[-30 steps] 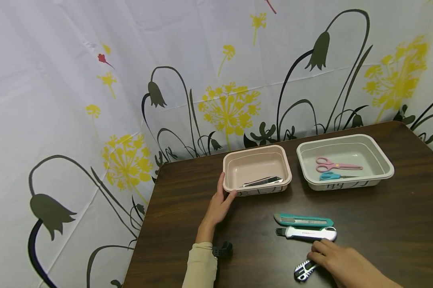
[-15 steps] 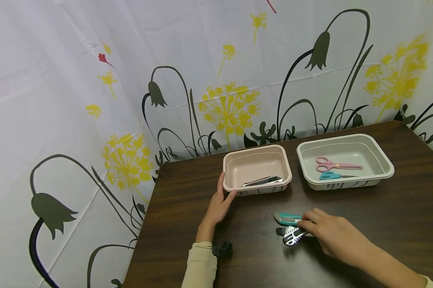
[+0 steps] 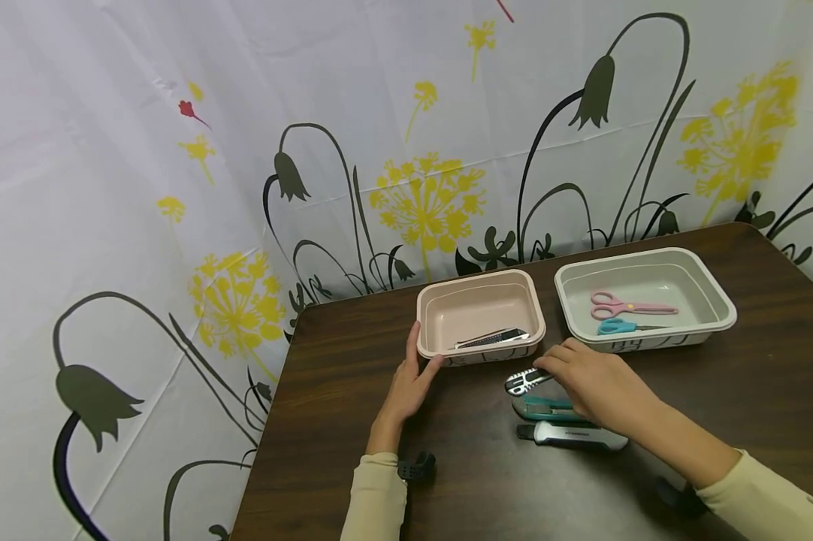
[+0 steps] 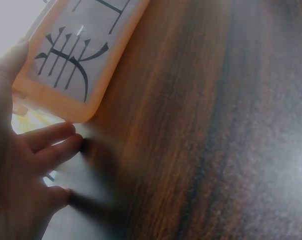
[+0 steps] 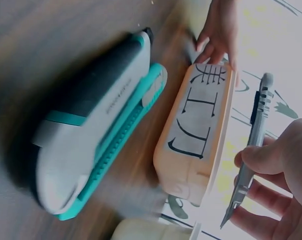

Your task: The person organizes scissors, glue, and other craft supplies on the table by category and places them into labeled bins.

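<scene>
My right hand point(image 3: 599, 379) pinches a small silver-and-black utility knife point(image 3: 523, 381) in the air, just in front of the pink bin point(image 3: 474, 309). In the right wrist view, thumb and fingers close on the knife's slim metal body point(image 5: 254, 135). The straight fingers of my left hand point(image 3: 403, 387) touch that bin's front left corner. At least one silver-and-black cutter point(image 3: 491, 338) lies inside it. On the table below my right hand are a teal box cutter point(image 3: 545, 409), partly hidden, and a white box cutter point(image 3: 572, 434).
A pale grey bin point(image 3: 650, 278) stands at the right, holding pink scissors point(image 3: 626, 307) and blue-handled scissors point(image 3: 616, 326). Both bins carry handwritten labels in front. Behind the brown table point(image 3: 332, 338) hangs a flower-patterned curtain point(image 3: 352, 75).
My right hand has picked up the small utility knife from the table and carried it forward past the two box cutters towards the pink bin. The left hand has stayed at the bin's corner.
</scene>
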